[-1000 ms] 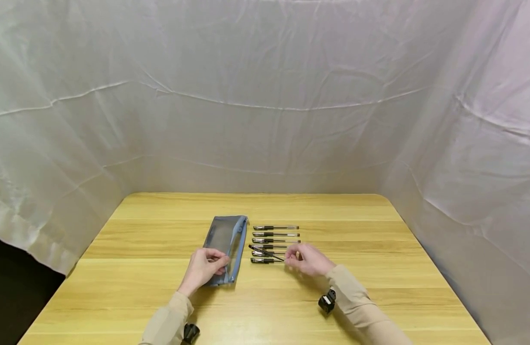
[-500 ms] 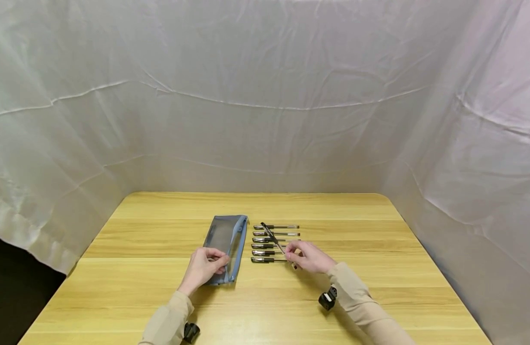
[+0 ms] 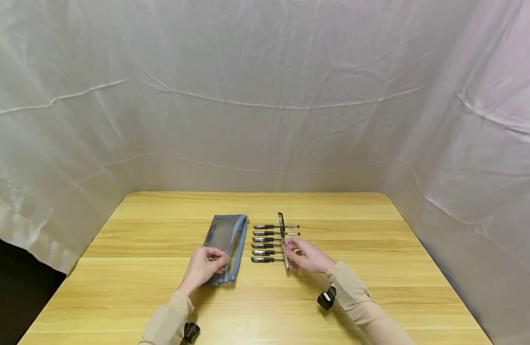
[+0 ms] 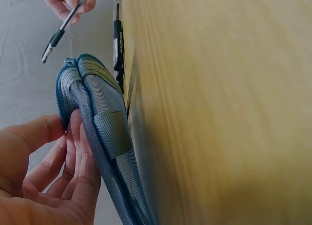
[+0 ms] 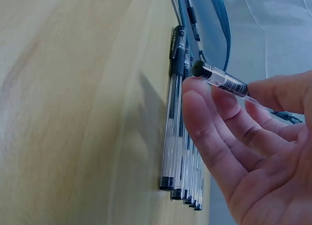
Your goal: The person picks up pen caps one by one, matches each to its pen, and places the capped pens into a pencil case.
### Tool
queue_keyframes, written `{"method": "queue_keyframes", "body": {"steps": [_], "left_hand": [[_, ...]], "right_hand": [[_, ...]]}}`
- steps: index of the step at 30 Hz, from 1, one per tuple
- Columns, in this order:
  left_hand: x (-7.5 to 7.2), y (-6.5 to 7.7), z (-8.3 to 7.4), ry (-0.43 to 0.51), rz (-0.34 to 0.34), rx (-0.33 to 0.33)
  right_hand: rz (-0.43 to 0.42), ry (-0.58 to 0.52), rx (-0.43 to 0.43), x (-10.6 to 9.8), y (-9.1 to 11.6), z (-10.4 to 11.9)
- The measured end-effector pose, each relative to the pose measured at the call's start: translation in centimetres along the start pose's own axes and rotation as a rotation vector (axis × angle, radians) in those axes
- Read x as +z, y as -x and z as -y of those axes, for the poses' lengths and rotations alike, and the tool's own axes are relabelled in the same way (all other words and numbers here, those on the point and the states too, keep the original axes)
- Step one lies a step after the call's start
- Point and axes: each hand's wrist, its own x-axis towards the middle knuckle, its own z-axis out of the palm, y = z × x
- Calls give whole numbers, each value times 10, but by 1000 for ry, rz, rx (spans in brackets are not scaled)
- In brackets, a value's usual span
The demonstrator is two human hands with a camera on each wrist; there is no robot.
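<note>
In the head view a blue-grey zippered mesh pencil case (image 3: 221, 231) lies left of the table's middle, its mouth parted along the right side. My left hand (image 3: 203, 269) pinches the edge of that mouth between thumb and fingers. My right hand (image 3: 309, 257) holds a clear-barrelled gel pen (image 3: 282, 226) with a black cap, above a row of similar pens (image 3: 262, 246). The held pen points away from me, across the row. Thumb and fingers pinch its barrel (image 5: 229, 83) near the tail end in the right wrist view.
The several pens of the row lie parallel on the wooden table (image 3: 333, 311), caps toward the case. Pale cloth (image 3: 265, 134) hangs behind the table and along both sides. Each wrist carries a small black camera, such as the right one (image 3: 327, 298).
The held pen has swung clockwise, from pointing left toward the case to pointing away from me. My right hand has barely shifted; my left hand and the case stay put.
</note>
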Motion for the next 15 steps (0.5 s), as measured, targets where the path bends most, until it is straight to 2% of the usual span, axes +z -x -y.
{"method": "queue_keyframes", "body": {"steps": [3, 11, 15], "left_hand": [[0, 0, 0, 2, 1, -2], [0, -2, 2, -2, -5, -8], [1, -3, 3, -1, -12, -21]], "right_hand": [[-1, -69, 32, 1, -1, 0], [12, -374, 138, 7, -9, 3], [14, -461, 202, 12, -18, 8]]}}
